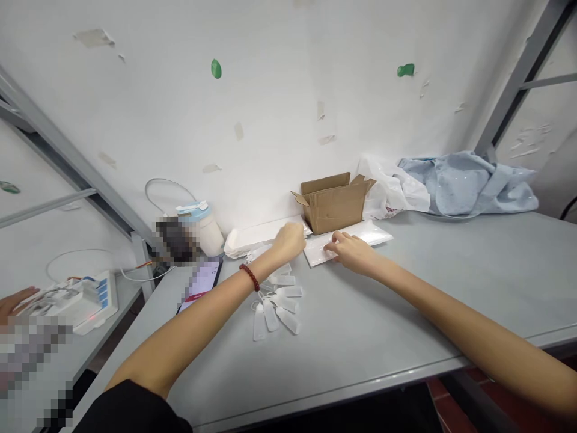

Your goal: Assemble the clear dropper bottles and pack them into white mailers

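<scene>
My left hand [290,242], with a beaded bracelet [249,277] on the wrist, is closed at the right end of a stack of flat white packets [264,233]. Whatever its fingers hold is hidden. Over a white glossy packet [374,235] lying on the table rests my right hand [352,252], its fingers bent and apart. Several translucent white tags [287,320] on thin loops lie fanned out below my left wrist, partly covered by the forearm.
An open cardboard box [336,207] stands behind the packets. To its right lie a white plastic bag [394,189] and a light blue bag [469,183]. A lidded cup [207,228] and a phone [201,281] are at left. Beyond them, another person's hand [15,300] is near a power strip [106,300].
</scene>
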A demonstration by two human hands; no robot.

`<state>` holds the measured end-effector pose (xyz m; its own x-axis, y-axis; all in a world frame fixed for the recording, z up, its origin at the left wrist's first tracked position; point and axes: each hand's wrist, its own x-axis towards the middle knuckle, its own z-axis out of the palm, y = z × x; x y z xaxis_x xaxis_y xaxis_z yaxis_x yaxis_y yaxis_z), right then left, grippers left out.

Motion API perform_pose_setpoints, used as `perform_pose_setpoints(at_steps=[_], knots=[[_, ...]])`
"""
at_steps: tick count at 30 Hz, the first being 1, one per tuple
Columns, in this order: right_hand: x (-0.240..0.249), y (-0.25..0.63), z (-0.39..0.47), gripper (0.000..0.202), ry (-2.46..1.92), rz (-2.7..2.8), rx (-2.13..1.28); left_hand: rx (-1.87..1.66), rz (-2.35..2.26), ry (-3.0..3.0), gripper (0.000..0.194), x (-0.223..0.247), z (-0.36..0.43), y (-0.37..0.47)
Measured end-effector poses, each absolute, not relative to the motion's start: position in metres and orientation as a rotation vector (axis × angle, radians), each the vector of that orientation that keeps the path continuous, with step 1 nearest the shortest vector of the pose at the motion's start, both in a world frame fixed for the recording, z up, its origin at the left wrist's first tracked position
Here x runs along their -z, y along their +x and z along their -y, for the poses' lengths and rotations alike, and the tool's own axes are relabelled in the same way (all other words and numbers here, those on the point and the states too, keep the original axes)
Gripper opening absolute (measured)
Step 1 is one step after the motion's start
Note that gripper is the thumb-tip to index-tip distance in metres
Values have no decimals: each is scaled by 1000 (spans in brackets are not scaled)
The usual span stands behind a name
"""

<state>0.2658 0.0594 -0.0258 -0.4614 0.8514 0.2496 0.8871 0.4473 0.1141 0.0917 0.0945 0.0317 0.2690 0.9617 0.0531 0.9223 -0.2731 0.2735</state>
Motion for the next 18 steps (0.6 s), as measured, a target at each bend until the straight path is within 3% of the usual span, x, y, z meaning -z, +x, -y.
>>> perform_pose_setpoints(at_steps=[18], knots=[[21,258,-52,25,-1596,2564,282,197,-1652,2717,27,-48,-161,28]])
